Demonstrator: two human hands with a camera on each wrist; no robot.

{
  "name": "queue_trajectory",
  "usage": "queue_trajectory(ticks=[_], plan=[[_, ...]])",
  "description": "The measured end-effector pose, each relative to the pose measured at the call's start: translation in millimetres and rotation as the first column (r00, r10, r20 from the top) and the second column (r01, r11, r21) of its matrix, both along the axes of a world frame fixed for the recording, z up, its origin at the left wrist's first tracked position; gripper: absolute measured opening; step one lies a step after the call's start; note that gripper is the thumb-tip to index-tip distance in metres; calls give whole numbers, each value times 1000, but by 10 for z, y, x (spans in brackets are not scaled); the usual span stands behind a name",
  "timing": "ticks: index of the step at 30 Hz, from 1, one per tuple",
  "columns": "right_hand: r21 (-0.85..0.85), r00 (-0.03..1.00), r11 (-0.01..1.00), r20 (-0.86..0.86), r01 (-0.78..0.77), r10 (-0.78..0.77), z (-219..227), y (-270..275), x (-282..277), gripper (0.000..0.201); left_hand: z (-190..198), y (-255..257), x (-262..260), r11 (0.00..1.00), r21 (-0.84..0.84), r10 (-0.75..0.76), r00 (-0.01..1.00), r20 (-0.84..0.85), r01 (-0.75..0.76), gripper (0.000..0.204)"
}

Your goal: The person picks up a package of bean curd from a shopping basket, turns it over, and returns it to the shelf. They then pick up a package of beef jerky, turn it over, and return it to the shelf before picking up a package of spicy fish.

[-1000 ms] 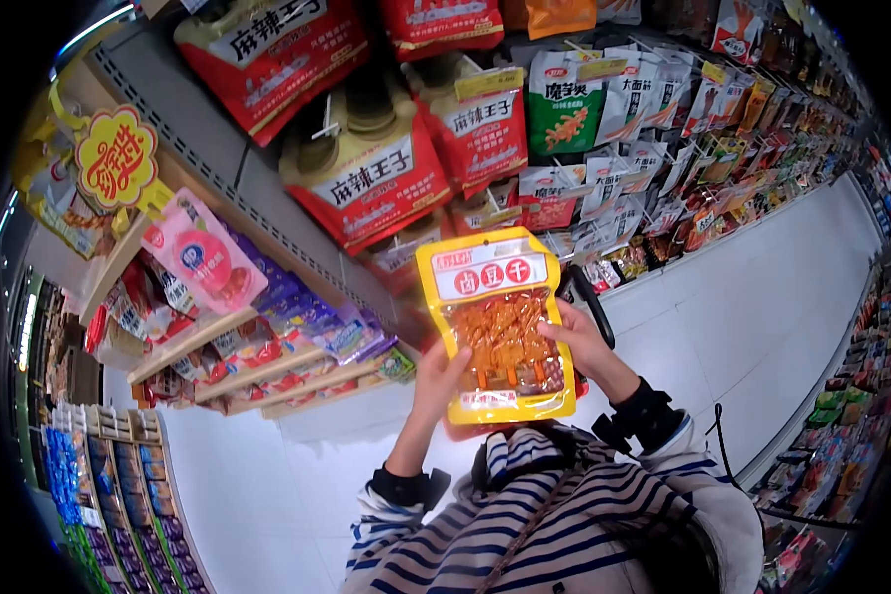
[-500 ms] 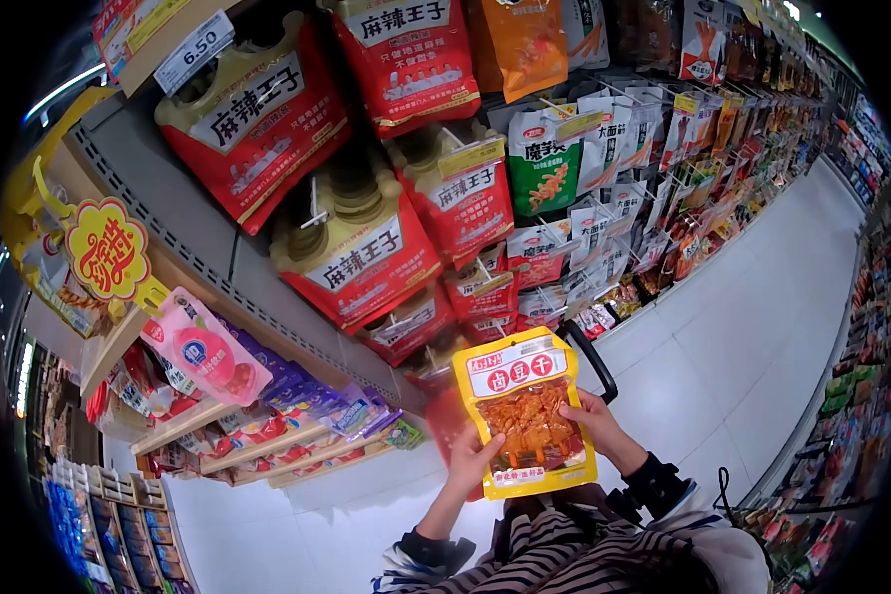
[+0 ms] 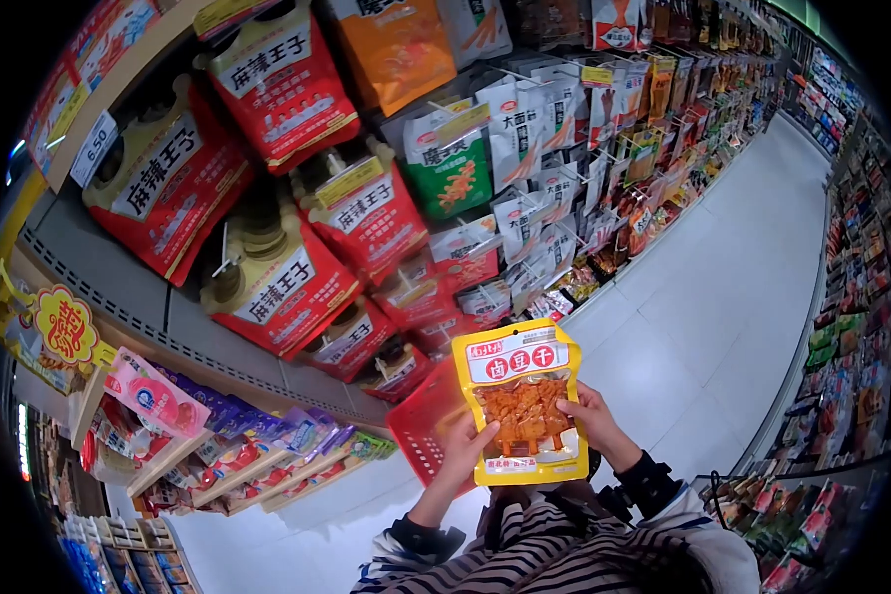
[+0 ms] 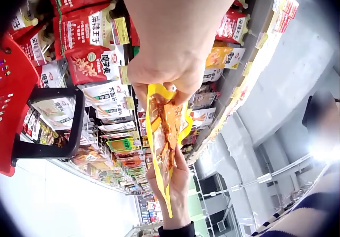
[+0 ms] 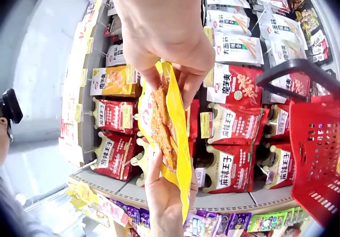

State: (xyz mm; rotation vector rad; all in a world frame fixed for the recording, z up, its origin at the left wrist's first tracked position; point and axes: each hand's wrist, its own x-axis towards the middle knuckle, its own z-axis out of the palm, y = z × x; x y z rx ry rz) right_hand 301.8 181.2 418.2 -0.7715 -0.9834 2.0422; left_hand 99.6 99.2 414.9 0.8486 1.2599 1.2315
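Note:
A yellow bag of braised dried tofu (image 3: 527,391), with a clear window on brown pieces, is held upright in front of the striped top, its printed face toward the head camera. My left hand (image 3: 465,450) pinches its left edge, thumb over the front. On the opposite edge, my right hand (image 3: 604,428) grips it the same way. Both wrist views look along the bag (image 4: 166,125) edge-on between the two hands; the fingers behind it are partly hidden. Below and left of the bag is a red shopping basket (image 3: 421,421), partly covered by the left hand and the bag.
Red snack bags (image 3: 287,287) hang on hooks along the shelf ahead, with white packets (image 3: 515,134) further right. A lower rack of sweets (image 3: 218,450) juts out at the left. The pale aisle floor (image 3: 703,267) runs off to the right, beside another stocked shelf (image 3: 851,287).
The head view has swung, so the shelves slide left and more of the red basket shows. The tofu bag sits lower in view than a second ago, still held by both hands.

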Motion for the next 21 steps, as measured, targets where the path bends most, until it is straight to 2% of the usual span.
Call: queue_trajectory(ticks=[3, 6, 7, 10, 11, 14, 18, 21], plan=[[9, 999, 999, -8, 50, -50, 12, 147, 360, 35, -26, 236, 351, 1000, 0, -21, 999, -41, 21, 31], [-3, 997, 997, 10, 73, -73, -64, 348, 833, 37, -22, 479, 797, 997, -71, -18, 999, -35, 15, 31], [-10, 997, 997, 22, 76, -76, -87, 416, 1008, 39, -57, 564, 941, 998, 11, -55, 996, -76, 56, 31], [-51, 994, 994, 49, 95, -93, -42, 611, 1555, 34, -99, 835, 1423, 986, 64, -150, 984, -101, 157, 30], [-55, 994, 993, 33, 106, -104, -53, 682, 1744, 34, -86, 910, 1592, 987, 17, -157, 986, -53, 158, 28], [-68, 986, 984, -5, 167, -168, -62, 861, 2361, 34, -9, 1299, 2208, 980, -28, -197, 976, -89, 196, 27], [-28, 962, 962, -12, 273, -274, -22, 996, 2851, 35, 233, 1577, 2706, 957, -31, -290, 949, -123, 289, 26], [5, 940, 940, -37, 340, -340, -47, 1098, 3091, 35, 301, 1763, 3010, 950, 35, -303, 940, -159, 312, 25]])
